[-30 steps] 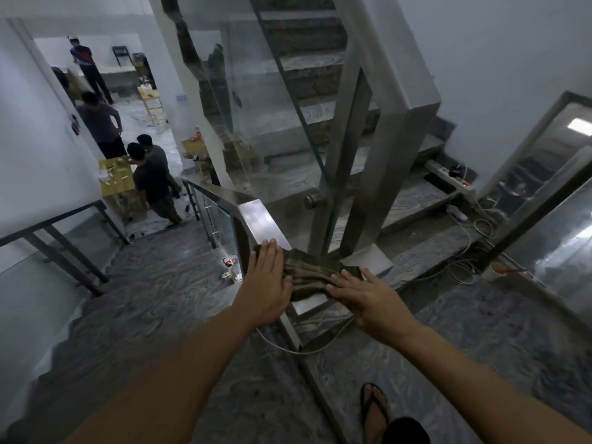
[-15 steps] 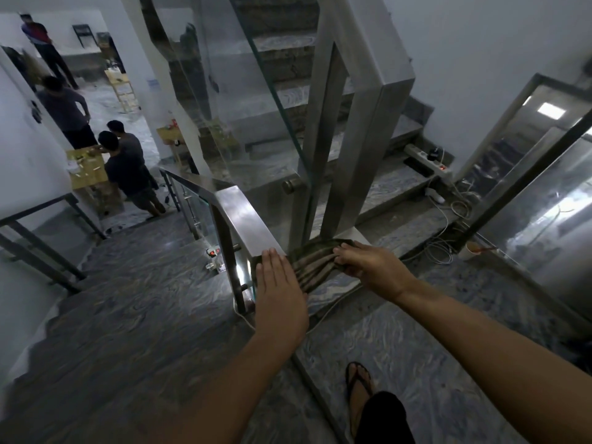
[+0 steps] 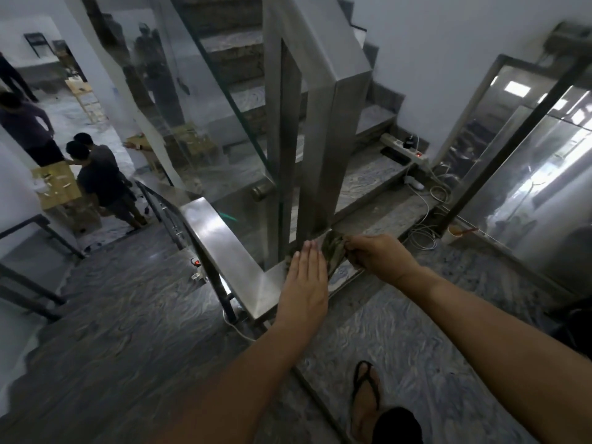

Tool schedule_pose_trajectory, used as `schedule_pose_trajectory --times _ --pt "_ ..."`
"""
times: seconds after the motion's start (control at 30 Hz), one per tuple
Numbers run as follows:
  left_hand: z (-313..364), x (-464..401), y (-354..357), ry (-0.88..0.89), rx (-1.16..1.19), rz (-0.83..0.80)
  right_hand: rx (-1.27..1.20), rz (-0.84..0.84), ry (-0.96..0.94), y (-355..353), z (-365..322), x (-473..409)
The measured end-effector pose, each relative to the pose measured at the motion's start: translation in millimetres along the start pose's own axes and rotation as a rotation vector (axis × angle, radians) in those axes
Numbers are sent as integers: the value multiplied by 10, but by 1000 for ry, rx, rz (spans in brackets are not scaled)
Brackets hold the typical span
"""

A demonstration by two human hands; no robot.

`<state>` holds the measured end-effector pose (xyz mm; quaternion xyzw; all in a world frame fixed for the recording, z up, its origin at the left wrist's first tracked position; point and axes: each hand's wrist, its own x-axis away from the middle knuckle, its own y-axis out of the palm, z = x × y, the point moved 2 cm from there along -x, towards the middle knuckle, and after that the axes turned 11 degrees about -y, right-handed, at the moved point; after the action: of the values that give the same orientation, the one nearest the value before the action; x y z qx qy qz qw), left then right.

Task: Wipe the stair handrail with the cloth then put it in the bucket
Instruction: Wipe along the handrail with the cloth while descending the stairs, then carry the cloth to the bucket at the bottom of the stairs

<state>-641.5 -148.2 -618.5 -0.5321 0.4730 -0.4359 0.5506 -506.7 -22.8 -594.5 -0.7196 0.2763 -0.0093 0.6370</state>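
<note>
The handrail (image 3: 224, 248) lies bare from its corner away down the stairs, open to a hand all along that stretch. At the corner the left hand (image 3: 304, 283) lies flat on the steel and the right hand (image 3: 381, 254) pinches the cloth (image 3: 333, 251) just beside it. Right behind the cloth two steel posts (image 3: 320, 129) and a glass panel (image 3: 205, 100) rise and bar the way forward.

cloth (image 3: 333, 251): green and brown camouflage pattern
handrail (image 3: 221, 238): silver brushed steel
floor (image 3: 400, 328): grey, swirled marble veins
sandal (image 3: 366, 384): black straps
</note>
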Motion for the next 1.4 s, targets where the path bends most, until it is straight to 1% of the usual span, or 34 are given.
schedule_pose_trajectory --times 0.1,0.2,0.27,0.37,0.43,0.5,0.63,0.7,0.77,0.83,0.9,1.0,1.13,1.27,1.4 --pt "115 -162 45 79 -52 4 0 24 61 -54 143 52" --pt "262 -351 16 151 -73 -32 -46 60 154 -60 392 236" --pt "381 -504 -30 180 -75 -79 -75 64 237 -65 575 397" --pt "571 -758 -45 214 -117 -197 -95 51 312 -113 780 620" --pt "676 -931 -62 222 -118 -232 -98 44 356 -185 858 717" --pt "779 -1131 -83 192 -59 -272 -112 26 406 -263 958 782" --pt "996 -1625 -147 91 210 -563 -165 -7 510 -439 1288 920" --pt "1220 -1870 -229 104 326 -634 -211 -32 606 -569 1541 1030" --pt "1500 -2140 -314 129 362 -639 -271 -33 688 -747 1821 1166" --pt "1825 -2432 -401 150 362 -644 -290 4 762 -981 2134 1325" --pt "2155 -2687 -500 154 397 -680 -322 29 875 -1249 2436 1507" --pt "2680 -2990 -744 189 447 -718 -394 19 1021 -1652 2844 1779" --pt "3373 -3340 -1036 182 554 -727 -373 62 1074 -2172 3242 2058" --pt "3956 -3647 -1197 260 492 -664 -350 107 1130 -2576 3499 2334" --pt "4489 -3911 -1266 315 472 -644 -282 75 1203 -2834 3792 2654"
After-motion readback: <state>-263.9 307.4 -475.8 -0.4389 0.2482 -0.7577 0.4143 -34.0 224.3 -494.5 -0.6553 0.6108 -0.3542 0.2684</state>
